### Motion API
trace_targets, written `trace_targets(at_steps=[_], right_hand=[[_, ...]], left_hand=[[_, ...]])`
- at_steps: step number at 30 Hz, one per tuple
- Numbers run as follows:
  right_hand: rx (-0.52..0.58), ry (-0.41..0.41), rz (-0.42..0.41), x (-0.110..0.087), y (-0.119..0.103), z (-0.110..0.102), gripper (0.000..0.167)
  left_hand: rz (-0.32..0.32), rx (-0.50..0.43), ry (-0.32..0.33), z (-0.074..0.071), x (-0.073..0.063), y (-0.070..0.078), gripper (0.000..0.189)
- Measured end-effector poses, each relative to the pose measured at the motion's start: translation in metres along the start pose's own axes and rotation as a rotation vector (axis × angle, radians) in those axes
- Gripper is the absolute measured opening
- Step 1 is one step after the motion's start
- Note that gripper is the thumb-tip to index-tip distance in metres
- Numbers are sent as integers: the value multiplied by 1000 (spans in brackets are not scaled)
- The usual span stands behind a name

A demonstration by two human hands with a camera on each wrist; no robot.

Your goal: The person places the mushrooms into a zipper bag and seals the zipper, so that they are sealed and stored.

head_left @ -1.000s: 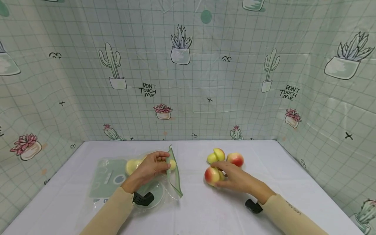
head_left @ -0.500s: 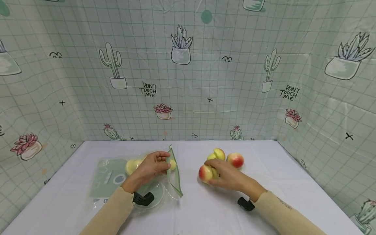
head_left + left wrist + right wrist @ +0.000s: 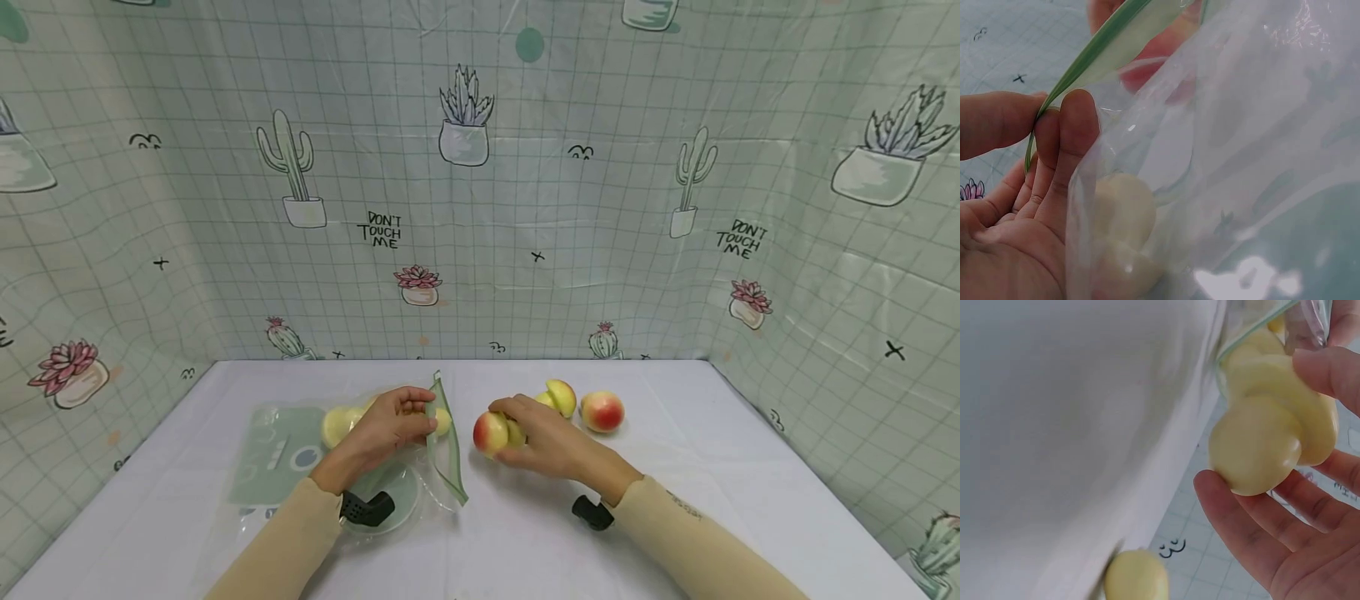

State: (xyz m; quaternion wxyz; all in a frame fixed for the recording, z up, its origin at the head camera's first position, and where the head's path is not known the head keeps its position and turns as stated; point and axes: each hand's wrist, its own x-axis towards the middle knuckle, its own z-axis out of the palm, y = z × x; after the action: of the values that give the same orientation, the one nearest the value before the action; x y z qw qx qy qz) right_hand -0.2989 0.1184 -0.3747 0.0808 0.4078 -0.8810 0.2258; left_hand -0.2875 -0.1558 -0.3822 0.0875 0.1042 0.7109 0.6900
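Observation:
My left hand (image 3: 388, 422) pinches the green zip edge of a clear zip bag (image 3: 448, 468) between thumb and fingers, and the mouth gapes toward the right. Yellow lobed fruit (image 3: 1124, 212) shows through the clear plastic. My right hand (image 3: 551, 440) grips a red-and-yellow fruit (image 3: 489, 433) with thumb and fingers, just right of the bag's mouth. The right wrist view shows this fruit's rounded yellow lobes (image 3: 1254, 445), overlapping the green zip edge there. Its red side faces the bag.
Behind my right hand lie a yellow lobed fruit (image 3: 561, 397) and a red-and-yellow fruit (image 3: 602, 412). The bag's pale green printed part (image 3: 262, 458) spreads flat over the white table (image 3: 510, 542). A grid-patterned curtain (image 3: 480, 208) stands around the table.
My right hand has moved left with the red-and-yellow fruit, closer to the bag's mouth. My left hand and the bag have stayed in place.

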Motion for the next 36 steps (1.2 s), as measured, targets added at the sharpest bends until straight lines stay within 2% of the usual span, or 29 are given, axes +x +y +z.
trace_targets(at_steps=[6,14,25,36], right_hand=[[-9,14,3,13,-4,3,51],[33,-27,-2,22,-11,7,53],[30,-79,-31,27,-17,16,50],[31,-144,-25,29,-20,23,52]], left_hand=[[-6,3,8,0,0,1,49],[8,-2,-11,-1,0,0,50],[6,20,7,-2,0,0,48],[17,22,-7,-2,-1,0,49]])
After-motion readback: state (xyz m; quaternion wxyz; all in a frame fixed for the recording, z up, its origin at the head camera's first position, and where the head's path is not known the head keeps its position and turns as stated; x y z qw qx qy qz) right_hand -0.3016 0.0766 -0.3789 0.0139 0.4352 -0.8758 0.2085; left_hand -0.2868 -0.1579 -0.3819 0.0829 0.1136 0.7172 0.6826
